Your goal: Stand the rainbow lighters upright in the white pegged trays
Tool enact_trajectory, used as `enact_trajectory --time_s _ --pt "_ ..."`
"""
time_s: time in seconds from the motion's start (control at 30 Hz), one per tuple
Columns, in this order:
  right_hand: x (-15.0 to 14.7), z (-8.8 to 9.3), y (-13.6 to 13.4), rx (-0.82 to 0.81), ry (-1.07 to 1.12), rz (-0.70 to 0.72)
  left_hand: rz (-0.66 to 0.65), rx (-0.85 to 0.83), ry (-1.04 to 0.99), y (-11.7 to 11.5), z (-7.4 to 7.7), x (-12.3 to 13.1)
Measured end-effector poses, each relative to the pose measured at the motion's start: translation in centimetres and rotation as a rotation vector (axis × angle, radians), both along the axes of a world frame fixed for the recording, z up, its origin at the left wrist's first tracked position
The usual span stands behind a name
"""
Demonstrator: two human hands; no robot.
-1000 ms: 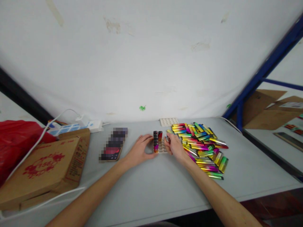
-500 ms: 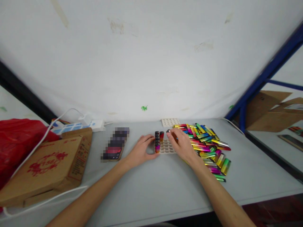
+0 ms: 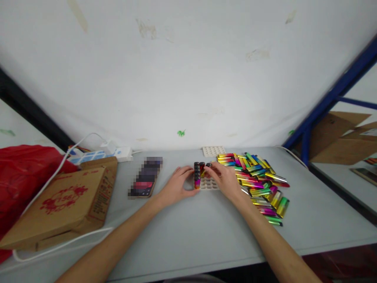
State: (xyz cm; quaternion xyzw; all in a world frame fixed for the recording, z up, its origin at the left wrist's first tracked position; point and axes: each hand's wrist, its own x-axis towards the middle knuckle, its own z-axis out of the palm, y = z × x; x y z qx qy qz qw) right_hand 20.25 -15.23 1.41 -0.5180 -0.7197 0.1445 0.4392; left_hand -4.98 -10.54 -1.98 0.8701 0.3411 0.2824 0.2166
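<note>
A small white holed tray [image 3: 209, 184] lies on the grey table [image 3: 188, 228], with several colourful tubes [image 3: 197, 175] standing upright along its left side. My left hand [image 3: 176, 186] rests against the tray's left edge, fingers curved beside the standing tubes. My right hand [image 3: 225, 179] is over the tray, pinching one more tube [image 3: 206, 168] at its dark top, right next to the standing ones. A heap of shiny multicoloured tubes [image 3: 259, 182] lies to the right of my right hand.
A second white holed tray [image 3: 212, 151] sits at the back by the wall. A phone [image 3: 145, 182] lies left of my hands. Further left are a cardboard box [image 3: 63, 204], a red bag [image 3: 20, 169], a power strip [image 3: 97, 155] and white cables. A blue rack [image 3: 330, 98] stands at the right.
My right hand took a tube from the heap side and brought it left over the tray, up to the standing tubes. My left hand stayed at the tray's left edge.
</note>
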Motion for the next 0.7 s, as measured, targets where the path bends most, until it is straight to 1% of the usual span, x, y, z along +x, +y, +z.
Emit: enact_trajectory --time_s 0.1,0.2,0.33,0.43,0.53,0.63,0.7 --pt "0.1 -0.3 0.2 -0.052 -0.061 0.023 0.000 0.003 0.007 0.1 -0.2 0.0" --pt "0.1 -0.4 0.4 -0.056 -0.181 0.022 -0.008 0.000 0.011 0.2 -0.3 0.1" --pt "-0.4 -0.3 0.6 -0.036 -0.397 -0.026 -0.009 0.001 0.004 0.3 -0.5 0.1" --pt "-0.2 -0.2 0.6 -0.039 -0.440 -0.044 0.004 0.008 0.000 0.3 -0.5 0.0" --pt "1.5 -0.1 0.7 0.008 -0.359 -0.043 0.009 0.008 0.000 0.3 -0.3 0.0" --pt "4.7 0.1 1.1 0.082 -0.315 -0.140 0.000 -0.008 0.006 0.6 0.0 -0.3" --pt "7.2 0.1 1.3 0.063 -0.339 -0.203 0.001 -0.023 0.002 0.8 0.3 -0.7"
